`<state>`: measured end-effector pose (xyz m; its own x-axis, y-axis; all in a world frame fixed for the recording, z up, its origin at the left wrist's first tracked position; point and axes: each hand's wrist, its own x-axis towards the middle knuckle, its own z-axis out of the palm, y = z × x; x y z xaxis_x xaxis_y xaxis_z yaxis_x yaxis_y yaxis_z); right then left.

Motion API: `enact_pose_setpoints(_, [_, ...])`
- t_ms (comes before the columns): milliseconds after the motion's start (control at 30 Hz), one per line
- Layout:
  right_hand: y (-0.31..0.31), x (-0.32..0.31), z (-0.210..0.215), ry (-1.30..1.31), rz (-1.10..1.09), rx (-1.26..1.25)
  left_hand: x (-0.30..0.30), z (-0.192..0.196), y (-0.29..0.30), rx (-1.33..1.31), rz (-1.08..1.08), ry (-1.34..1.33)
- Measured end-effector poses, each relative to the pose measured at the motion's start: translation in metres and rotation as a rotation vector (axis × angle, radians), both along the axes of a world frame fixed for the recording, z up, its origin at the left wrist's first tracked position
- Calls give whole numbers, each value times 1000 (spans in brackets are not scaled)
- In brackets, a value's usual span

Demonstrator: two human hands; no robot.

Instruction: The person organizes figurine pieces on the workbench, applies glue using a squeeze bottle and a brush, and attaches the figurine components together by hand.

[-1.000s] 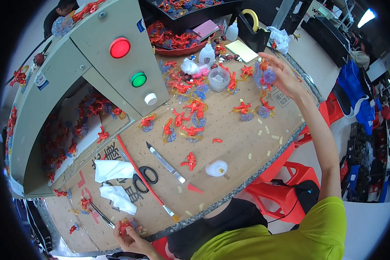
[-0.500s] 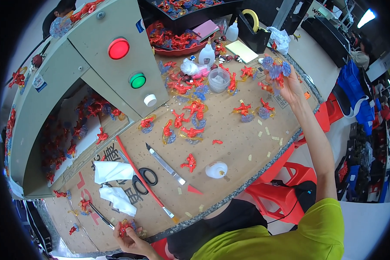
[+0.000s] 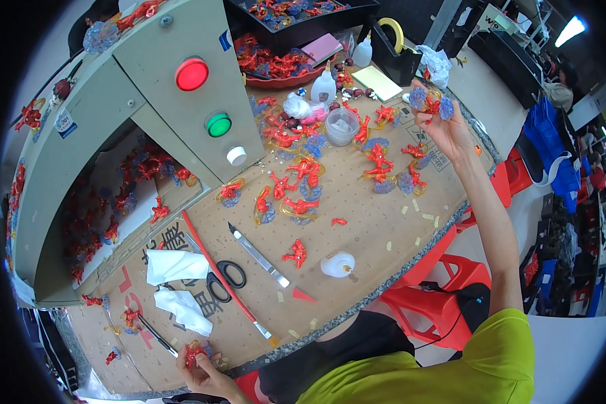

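Observation:
At the table's near edge on the left, my left hand (image 3: 209,380) is closed on a red figurine (image 3: 194,351), partly hidden by the fingers. My right hand (image 3: 450,133) is raised over the far right of the table. Its fingers grip a red figurine with translucent blue pieces (image 3: 446,108). Below and left of that hand lies a group of red figurines (image 3: 378,156) with blue and amber clear parts. More red figurines (image 3: 305,168) rest in the middle of the table, with a single one (image 3: 294,253) nearer to me.
A grey machine (image 3: 182,128) with red and green buttons stands at left, figurines inside its opening. A craft knife (image 3: 256,254), scissors (image 3: 226,281), a brush (image 3: 236,289) and a glue bottle (image 3: 337,264) lie in front. Behind are a red basin (image 3: 276,83) and a tape dispenser (image 3: 396,57).
More figurines lie in the group below my right hand, and fewer pieces show in that hand, which has shifted slightly. The left hand is unchanged. The view has moved a little.

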<state>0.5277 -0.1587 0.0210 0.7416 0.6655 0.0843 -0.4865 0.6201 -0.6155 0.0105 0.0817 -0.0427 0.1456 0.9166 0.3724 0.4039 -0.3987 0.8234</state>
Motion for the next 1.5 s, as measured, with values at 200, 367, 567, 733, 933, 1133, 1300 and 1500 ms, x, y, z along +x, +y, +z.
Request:
enact_pose_setpoints(200, [95, 82, 33, -53, -108, -142, -2, -2, -1, 20, -18, 22])
enact_pose_setpoints(367, [193, 215, 74, -546, -113, 6, 5, -2, -4, -28, -76, -11])
enact_pose_setpoints(567, [177, 215, 100, -1130, -296, -850, 4, -5, -1, -38, -60, -13])
enact_pose_setpoints(733, [77, 20, 88, -1421, 110, -1288, -6, -1, 1, -57, -54, -55])
enact_pose_setpoints(933, [-3, 4, 46, -1480, -24, -1575, 1, -3, 1, -19, -72, -21])
enact_pose_setpoints(1133, [29, 10, 3, -1682, -108, -1526, 0, -5, -1, -6, -35, -10])
enact_pose_setpoints(1300, [11, 22, -2, -962, -5, -1247, 0, -3, -2, -53, -53, -23])
enact_pose_setpoints(1500, [-10, -1, 7, -301, -25, -876, -1, -4, -1, 20, -10, 7])
